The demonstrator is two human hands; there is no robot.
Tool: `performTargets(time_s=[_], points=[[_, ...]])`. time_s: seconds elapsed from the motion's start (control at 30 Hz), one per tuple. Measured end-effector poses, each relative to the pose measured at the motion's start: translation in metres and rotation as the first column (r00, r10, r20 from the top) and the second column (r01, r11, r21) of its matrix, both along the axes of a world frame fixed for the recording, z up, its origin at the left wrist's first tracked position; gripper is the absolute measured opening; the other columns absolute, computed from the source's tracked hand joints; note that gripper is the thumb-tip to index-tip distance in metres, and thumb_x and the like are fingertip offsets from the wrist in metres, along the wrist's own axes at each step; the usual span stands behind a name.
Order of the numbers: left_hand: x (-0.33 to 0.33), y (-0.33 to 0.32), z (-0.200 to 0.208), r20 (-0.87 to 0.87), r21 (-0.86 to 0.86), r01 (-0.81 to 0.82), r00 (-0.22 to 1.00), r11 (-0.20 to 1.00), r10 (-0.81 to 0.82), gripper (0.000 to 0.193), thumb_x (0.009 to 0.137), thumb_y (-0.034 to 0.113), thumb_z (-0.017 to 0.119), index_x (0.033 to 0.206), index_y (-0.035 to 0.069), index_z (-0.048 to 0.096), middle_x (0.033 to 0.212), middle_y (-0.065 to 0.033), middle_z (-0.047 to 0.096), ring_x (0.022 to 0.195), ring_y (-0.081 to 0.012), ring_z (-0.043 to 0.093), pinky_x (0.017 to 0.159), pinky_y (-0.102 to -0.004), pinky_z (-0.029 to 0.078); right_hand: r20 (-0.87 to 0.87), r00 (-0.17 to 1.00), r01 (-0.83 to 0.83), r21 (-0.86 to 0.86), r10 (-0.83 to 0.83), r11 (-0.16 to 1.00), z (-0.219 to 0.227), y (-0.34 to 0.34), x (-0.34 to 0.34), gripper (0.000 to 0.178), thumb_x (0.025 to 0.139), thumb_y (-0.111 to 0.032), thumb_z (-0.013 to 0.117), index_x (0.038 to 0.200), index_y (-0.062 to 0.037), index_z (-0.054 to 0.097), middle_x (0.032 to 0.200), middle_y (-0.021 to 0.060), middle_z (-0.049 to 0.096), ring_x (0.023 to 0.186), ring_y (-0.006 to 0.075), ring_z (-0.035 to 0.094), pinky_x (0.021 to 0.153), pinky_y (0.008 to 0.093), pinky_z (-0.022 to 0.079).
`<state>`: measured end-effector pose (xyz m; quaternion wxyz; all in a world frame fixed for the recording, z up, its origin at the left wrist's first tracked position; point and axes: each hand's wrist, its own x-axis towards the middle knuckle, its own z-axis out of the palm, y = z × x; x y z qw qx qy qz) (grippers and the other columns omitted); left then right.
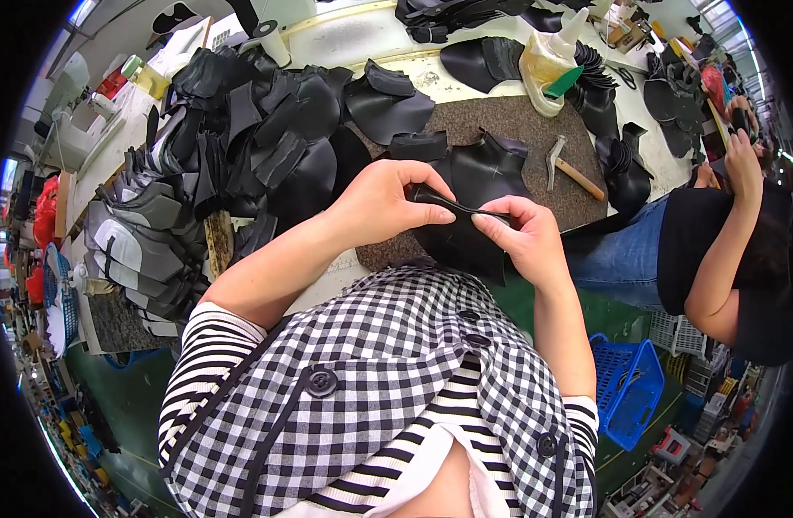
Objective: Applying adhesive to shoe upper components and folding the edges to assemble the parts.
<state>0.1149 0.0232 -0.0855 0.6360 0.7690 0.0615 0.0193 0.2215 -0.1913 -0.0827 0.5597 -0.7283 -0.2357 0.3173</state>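
Close to my body, above the work table's near edge, a black leather shoe-upper piece (pixel 465 246) is pinched along its upper edge by both hands. My left hand (pixel 388 203) grips the edge between thumb and forefinger. A short way to the right, my right hand (pixel 527 235) pinches the same edge with thumb and fingers. The rest of the piece hangs below, partly hidden by the hands. Just beyond lies another black leather piece (pixel 491 168) on a brown textured mat (pixel 470 116). A hammer (pixel 576 177) with a wooden handle rests on the mat's right side.
Heaps of black leather pieces (pixel 280 129) cover the table's left, beside stacked grey-lined pieces (pixel 142 259). A yellowish glue container (pixel 543 73) with a green part stands at the mat's far edge. A co-worker (pixel 716 242) is close on the right, near a blue basket (pixel 628 393) below.
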Motion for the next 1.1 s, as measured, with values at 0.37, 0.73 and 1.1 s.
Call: performTargets(time_s=[0.37, 0.73, 1.1], points=[[0.001, 0.008, -0.005, -0.214, -0.07, -0.05, 0.976, 0.996, 0.034, 0.023, 0.079, 0.02, 0.079, 0.091, 0.002, 0.072, 0.073, -0.0022, 0.065, 0.065, -0.0071, 0.057, 0.058, -0.0235, 0.044, -0.185, 0.983, 0.024, 0.033, -0.018, 0.999, -0.009, 0.001, 0.0, 0.024, 0.084, -0.011, 0.077, 0.105, -0.0028, 0.069, 0.072, -0.0071, 0.057, 0.062, 0.0015, 0.048, 0.056, 0.018, 0.036], [0.007, 0.005, -0.009, -0.229, -0.182, -0.118, 0.971, 0.976, 0.075, 0.025, 0.078, 0.02, 0.081, 0.094, 0.003, 0.07, 0.076, 0.0006, 0.064, 0.067, -0.0057, 0.055, 0.06, -0.0226, 0.043, -0.147, 0.988, 0.04, 0.027, -0.036, 0.999, -0.016, 0.009, 0.015, 0.019, 0.085, -0.012, 0.076, 0.101, -0.0023, 0.07, 0.069, -0.0082, 0.056, 0.06, 0.0007, 0.045, 0.053, 0.0185, 0.034], [0.004, -0.001, 0.01, -0.181, -0.234, -0.149, 0.977, 0.961, 0.108, 0.023, 0.085, 0.007, 0.074, 0.105, -0.001, 0.066, 0.084, -0.0028, 0.065, 0.079, -0.0073, 0.06, 0.071, -0.0225, 0.049, -0.084, 0.996, 0.042, 0.039, -0.038, 0.998, -0.021, -0.002, 0.03, 0.018, 0.087, -0.01, 0.074, 0.101, -0.0011, 0.07, 0.07, -0.0085, 0.058, 0.06, -0.0006, 0.045, 0.053, 0.0169, 0.033]])
